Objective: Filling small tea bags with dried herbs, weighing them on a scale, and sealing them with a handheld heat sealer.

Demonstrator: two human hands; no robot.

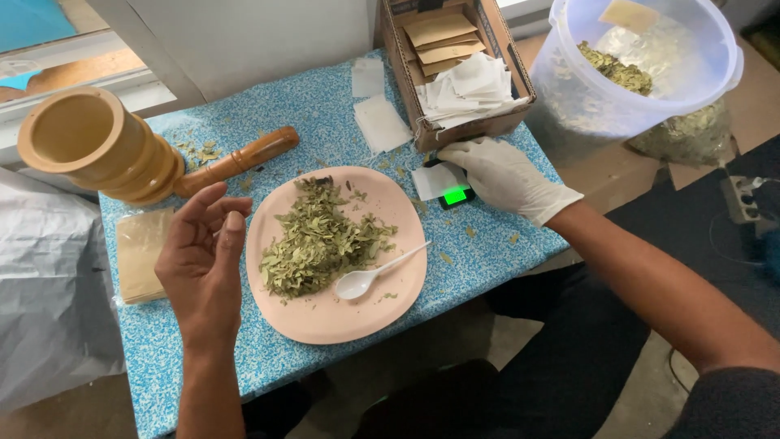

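A pink plate (pixel 325 321) sits mid-table with a heap of dried green leaves (pixel 321 244) and a white plastic spoon (pixel 375 275) on it. My bare left hand (pixel 203 256) hovers left of the plate, palm up, fingers loosely curled, holding nothing. My right hand (pixel 497 175), in a white glove, rests on a small scale (pixel 455 196) with a lit green display; a white paper sachet (pixel 432 180) lies under its fingers. Whether the fingers pinch the sachet is hidden.
A wooden mortar (pixel 93 146) and pestle (pixel 240 161) stand at the back left. A cardboard box (pixel 455 69) of sachets and envelopes sits behind the scale. A clear bucket (pixel 634 69) holding leaves stands right. Brown packets (pixel 140 254) lie at left. Loose sachets (pixel 378 122) lie behind the plate.
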